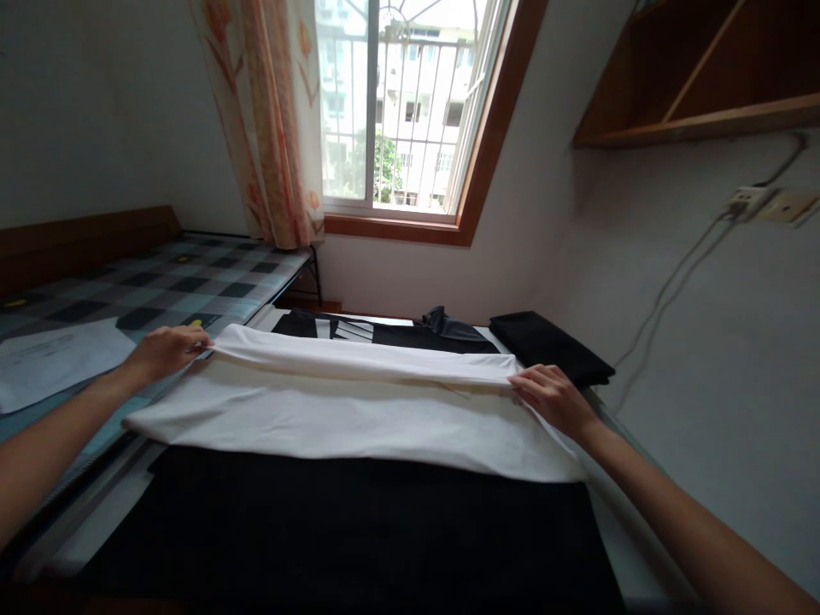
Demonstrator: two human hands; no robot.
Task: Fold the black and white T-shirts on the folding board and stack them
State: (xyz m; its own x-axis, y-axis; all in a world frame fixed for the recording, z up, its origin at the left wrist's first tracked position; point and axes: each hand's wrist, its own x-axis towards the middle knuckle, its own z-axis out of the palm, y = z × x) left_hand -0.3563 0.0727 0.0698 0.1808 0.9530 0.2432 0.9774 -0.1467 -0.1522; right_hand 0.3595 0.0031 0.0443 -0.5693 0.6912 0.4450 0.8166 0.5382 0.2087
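Observation:
A white garment [359, 418], probably a shirt, lies spread across the table, its far part folded over into a long band. My left hand [167, 352] pinches the left end of that band between thumb and fingers. At the other end, my right hand [549, 393] is closed on the band's right corner. The fabric stretches nearly straight between both hands. Beneath the garment and toward me lies a black cloth [359, 530]. Beyond the band is a dark garment [410, 333] with pale stripes, partly covered.
To the left stands a bed [211, 273] with a checkered mat, and a paper sheet [61, 354] on it. A folded black cloth [544, 342] sits at the table's far right. A cable [672, 273] hangs down the right wall below a shelf [692, 124].

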